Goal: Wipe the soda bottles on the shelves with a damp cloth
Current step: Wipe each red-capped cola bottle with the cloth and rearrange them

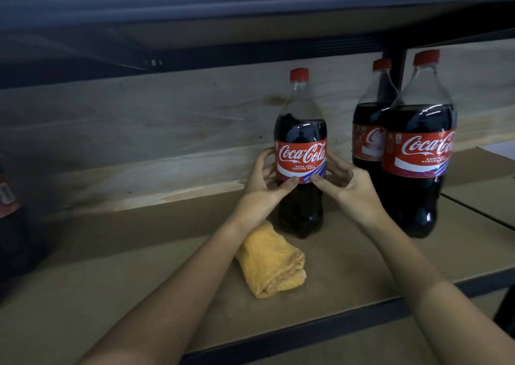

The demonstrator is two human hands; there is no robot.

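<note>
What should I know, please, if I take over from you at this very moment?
Left hand and right hand: both grip the middle bottle at its label, upright on the shelf.
Cloth: folded, lying on the shelf in front of that bottle, in neither hand.
Two more bottles stand to the right; another is at the left edge.
Done: cannot tell which are wiped.
Left: pick up the cloth and wipe.

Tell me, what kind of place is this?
Probably a shop's stockroom or storage rack. Big cola bottles stand on a board shelf with a dark metal frame, more bottles beside, and a folded yellow cloth lies there.
</note>
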